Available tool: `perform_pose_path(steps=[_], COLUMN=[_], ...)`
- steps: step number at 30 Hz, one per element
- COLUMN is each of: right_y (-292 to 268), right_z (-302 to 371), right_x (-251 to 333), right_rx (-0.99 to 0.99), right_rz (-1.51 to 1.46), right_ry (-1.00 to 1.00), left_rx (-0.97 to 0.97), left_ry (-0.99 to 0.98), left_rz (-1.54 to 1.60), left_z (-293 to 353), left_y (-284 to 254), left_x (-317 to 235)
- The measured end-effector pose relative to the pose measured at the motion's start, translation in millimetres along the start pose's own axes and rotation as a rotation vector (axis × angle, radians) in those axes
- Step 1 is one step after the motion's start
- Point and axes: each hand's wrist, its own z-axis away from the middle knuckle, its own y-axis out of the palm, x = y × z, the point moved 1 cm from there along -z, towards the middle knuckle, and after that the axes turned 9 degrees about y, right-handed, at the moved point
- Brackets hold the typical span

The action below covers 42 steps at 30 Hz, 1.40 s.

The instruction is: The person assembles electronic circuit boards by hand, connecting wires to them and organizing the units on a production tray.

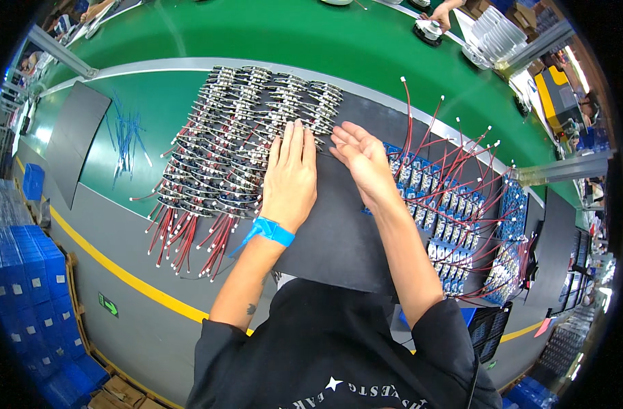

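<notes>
My left hand [290, 177] is open, its fingers stretched out side by side against the right edge of a block of stacked small circuit boards [223, 140]. These boards stand in several rows, with red and black wires hanging off their near side. A blue strap [273, 232] circles my left wrist. My right hand [366, 163] is open, palm turned inward, fingers extended toward the same rows; its fingertips are close to the boards, and I cannot tell whether they touch. Between my forearms lies a bare part of a dark mat [342, 235].
Right of my right forearm lie blue circuit boards [454, 204] with long red wires sticking up. Blue ties [127, 133] lie on the green table at left, beside a dark sheet [79, 129]. Beyond runs a green conveyor [311, 37], where another person's hand [444, 15] holds a round part.
</notes>
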Motion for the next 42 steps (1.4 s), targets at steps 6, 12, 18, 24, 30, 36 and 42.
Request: perform_pose_path(steps=[6,12,18,24,30,36,42], right_y=[-10.6,-7.9,-52.4,-62.5,-79.9,-78.8,-106.5], right_z=[8.3,121.9,179.4,160.7,132.0,147.8,194.2], right_x=[-2.3,18.7,-35.1,-50.4,-60.0,-43.8,-25.2], right_rx=[-0.060,0.113,-0.291,-0.411,-0.382,-0.393,-0.027], right_rz=[0.041,0.487,-0.254,-0.873,-0.828,-0.575,-0.268], right_ry=[-0.084,-0.310,0.201,0.171,0.252,0.144,0.190], left_rx=[0.013,-0.060,0.134,0.095,0.025,-0.142,0.251], left_ry=[0.012,0.009,0.110,0.029,-0.074,-0.874,-1.061], left_rz=[0.006,0.407,0.464,0.547,0.975,1.899,2.637], left_z=[-5.5,6.8,8.6,19.0,24.6,34.4,22.7], left_y=[8.8,-33.4,-5.6,-0.3,4.3,5.1,-8.2], left_x=[-6.6,-37.2,-81.9,-90.3,-99.0,-84.6,-67.1])
